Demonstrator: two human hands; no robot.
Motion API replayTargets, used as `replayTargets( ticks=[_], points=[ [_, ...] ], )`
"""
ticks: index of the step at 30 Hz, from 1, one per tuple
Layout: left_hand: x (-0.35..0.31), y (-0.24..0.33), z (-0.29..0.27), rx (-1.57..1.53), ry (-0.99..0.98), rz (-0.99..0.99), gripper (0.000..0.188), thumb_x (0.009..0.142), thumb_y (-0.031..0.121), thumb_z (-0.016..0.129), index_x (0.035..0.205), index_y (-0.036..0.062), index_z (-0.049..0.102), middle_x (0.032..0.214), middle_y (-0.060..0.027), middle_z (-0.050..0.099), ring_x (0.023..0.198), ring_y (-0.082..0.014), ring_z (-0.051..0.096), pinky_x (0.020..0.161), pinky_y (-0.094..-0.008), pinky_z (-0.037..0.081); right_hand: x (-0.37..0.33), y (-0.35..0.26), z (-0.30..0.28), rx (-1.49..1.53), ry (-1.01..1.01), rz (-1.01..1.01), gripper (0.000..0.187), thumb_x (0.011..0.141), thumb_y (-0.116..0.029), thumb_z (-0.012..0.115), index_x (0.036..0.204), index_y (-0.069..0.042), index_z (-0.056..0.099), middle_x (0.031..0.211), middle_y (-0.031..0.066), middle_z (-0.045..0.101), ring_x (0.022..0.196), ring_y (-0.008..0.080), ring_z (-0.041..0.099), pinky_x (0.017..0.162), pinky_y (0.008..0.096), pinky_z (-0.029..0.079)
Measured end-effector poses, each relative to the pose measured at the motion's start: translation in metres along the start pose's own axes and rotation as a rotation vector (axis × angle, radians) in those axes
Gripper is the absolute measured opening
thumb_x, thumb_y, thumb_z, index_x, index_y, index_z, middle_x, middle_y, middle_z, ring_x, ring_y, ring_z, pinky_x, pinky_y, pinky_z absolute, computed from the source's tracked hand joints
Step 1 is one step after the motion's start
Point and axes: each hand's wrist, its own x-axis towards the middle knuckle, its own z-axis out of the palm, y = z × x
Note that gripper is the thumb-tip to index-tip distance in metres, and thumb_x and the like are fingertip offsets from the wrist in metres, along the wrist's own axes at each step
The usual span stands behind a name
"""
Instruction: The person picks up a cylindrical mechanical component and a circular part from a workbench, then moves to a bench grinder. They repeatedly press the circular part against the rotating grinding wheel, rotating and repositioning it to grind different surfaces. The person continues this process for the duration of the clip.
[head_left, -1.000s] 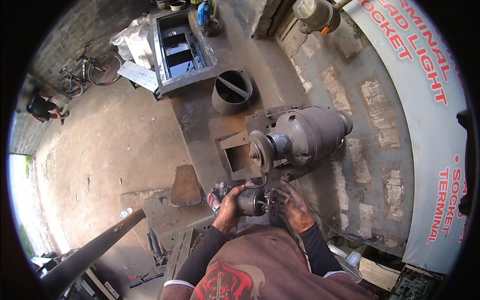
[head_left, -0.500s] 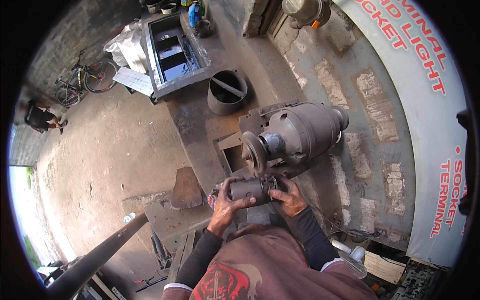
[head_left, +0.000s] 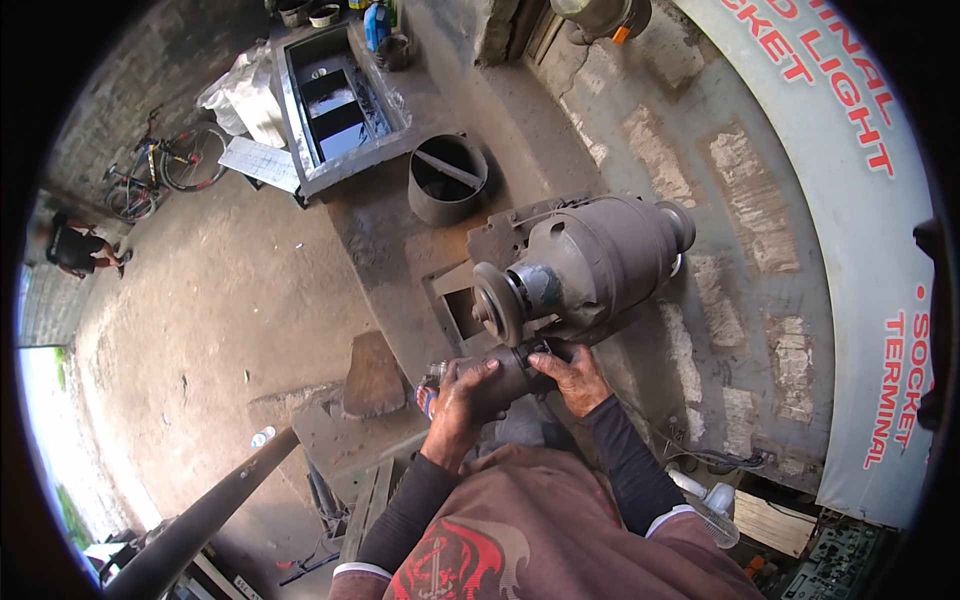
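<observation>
A dark, dusty cylindrical starter motor (head_left: 514,377) lies across both hands, close in front of my body. My left hand (head_left: 463,402) wraps over its left part, and smaller metal parts stick out past the fingers. My right hand (head_left: 574,378) grips the right end, its thumb on top; the fingers beneath are hidden. Just beyond the hands stands a large bench grinder (head_left: 610,262), coated in dust, with a round wheel (head_left: 495,305) on its near left end. The starter motor's far right end sits right under that wheel; whether they touch, I cannot tell.
Beyond the grinder are a dark bucket (head_left: 447,205) and a metal-rimmed trough (head_left: 392,130) holding dark liquid. A brown board (head_left: 374,378) lies left of my hands. A long pole (head_left: 205,510) slants at lower left. A person (head_left: 78,246) and a bicycle (head_left: 165,165) are far left.
The starter motor has tilted, its right end raised and moved toward the grinder wheel. My left hand has rolled over its top; my right hand has shifted slightly away from me.
</observation>
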Motion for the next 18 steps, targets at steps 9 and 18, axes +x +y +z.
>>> replayTargets(
  ticks=[9, 18],
  points=[
    [0.000, 0.000, -0.016, 0.541, 0.072, 0.160, 0.091, 0.079, 0.051, 0.082, 0.144, -0.0011, 0.046, 0.127, -0.0191, 0.062, 0.120, -0.0296, 0.062, 0.094, -0.0386, 0.053, 0.007, 0.005, 0.003, 0.221, 0.014, 0.085, 0.064, 0.088, -0.041, 0.080, 0.125, 0.007, 0.061, 0.117, 0.0116, 0.070, 0.103, 0.0197, 0.068, 0.091, 0.0323, 0.054],
    [-0.007, 0.003, 0.001, 0.216, -0.031, 0.280, 0.070, 0.074, 0.026, 0.087, 0.132, -0.0009, 0.059, 0.116, -0.0170, 0.067, 0.105, -0.0257, 0.066, 0.091, -0.0343, 0.054, -0.012, -0.025, 0.000, 0.153, -0.060, 0.018, 0.053, 0.092, -0.046, 0.074, 0.118, 0.000, 0.067, 0.111, 0.0066, 0.069, 0.098, 0.0147, 0.064, 0.094, 0.0300, 0.049]
  ],
)
